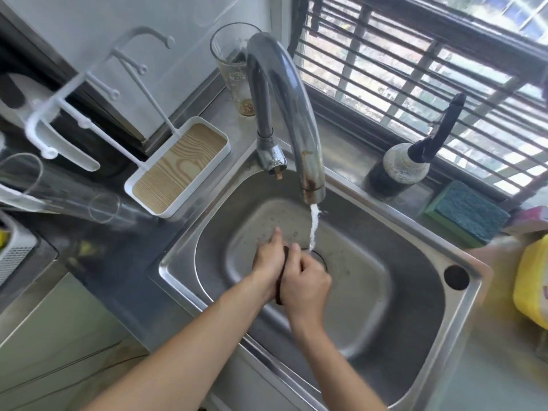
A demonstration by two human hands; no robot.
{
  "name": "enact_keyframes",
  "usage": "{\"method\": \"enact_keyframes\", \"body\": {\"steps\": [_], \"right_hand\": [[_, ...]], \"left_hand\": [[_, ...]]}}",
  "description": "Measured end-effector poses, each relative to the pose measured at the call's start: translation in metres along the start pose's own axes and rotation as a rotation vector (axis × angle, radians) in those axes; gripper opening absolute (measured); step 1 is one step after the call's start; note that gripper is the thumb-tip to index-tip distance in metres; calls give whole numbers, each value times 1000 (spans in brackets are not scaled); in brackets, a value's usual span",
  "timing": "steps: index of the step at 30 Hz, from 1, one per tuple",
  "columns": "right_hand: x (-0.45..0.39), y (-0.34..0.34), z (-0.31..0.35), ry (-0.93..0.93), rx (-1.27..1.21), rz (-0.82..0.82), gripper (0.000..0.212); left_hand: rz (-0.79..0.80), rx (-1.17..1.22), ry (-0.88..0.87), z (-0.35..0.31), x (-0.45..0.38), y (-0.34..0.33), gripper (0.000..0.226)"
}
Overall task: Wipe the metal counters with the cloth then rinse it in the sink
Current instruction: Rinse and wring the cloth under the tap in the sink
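Both of my hands are down in the steel sink (415,292), close together over the drain. A dark cloth (281,287) shows only as a thin edge between them. My left hand (267,262) lies against the cloth's left side with a finger stretched straight toward the back of the basin. My right hand (310,281) curls round the cloth from the right, thumb up. Water (313,226) runs from the curved tap (284,93) and falls just beyond my right hand. Most of the cloth is hidden by my palms.
A white tray with a wood-grain base (181,167) and a white hook rack (74,93) stand left of the sink. Behind the tap is a glass (234,69). A dark pump bottle (406,167), a green sponge (465,212) and a yellow packet (533,280) sit on the right.
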State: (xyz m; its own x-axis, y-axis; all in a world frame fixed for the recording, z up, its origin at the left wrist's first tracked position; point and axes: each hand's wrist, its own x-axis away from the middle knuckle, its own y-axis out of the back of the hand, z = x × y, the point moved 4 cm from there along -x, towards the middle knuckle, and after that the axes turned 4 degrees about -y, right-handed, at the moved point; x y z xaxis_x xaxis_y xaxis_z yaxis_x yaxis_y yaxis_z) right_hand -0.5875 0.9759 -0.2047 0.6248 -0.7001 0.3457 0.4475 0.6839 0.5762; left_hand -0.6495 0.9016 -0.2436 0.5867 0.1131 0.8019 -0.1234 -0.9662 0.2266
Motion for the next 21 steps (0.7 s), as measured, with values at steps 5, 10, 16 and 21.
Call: {"method": "enact_keyframes", "body": {"steps": [5, 10, 16, 21], "right_hand": [[-56, 14, -7, -253, 3, -1, 49], [-18, -2, -5, -53, 20, 128, 47], [-79, 6, -28, -342, -178, 72, 60], [-60, 9, -25, -308, -477, 182, 57]], "left_hand": [[103, -91, -112, 3, 19, -20, 36], [-9, -89, -130, -10, 1, -6, 46], [211, -123, -259, 17, 23, -20, 35], [318, 247, 71, 24, 12, -17, 35]]}}
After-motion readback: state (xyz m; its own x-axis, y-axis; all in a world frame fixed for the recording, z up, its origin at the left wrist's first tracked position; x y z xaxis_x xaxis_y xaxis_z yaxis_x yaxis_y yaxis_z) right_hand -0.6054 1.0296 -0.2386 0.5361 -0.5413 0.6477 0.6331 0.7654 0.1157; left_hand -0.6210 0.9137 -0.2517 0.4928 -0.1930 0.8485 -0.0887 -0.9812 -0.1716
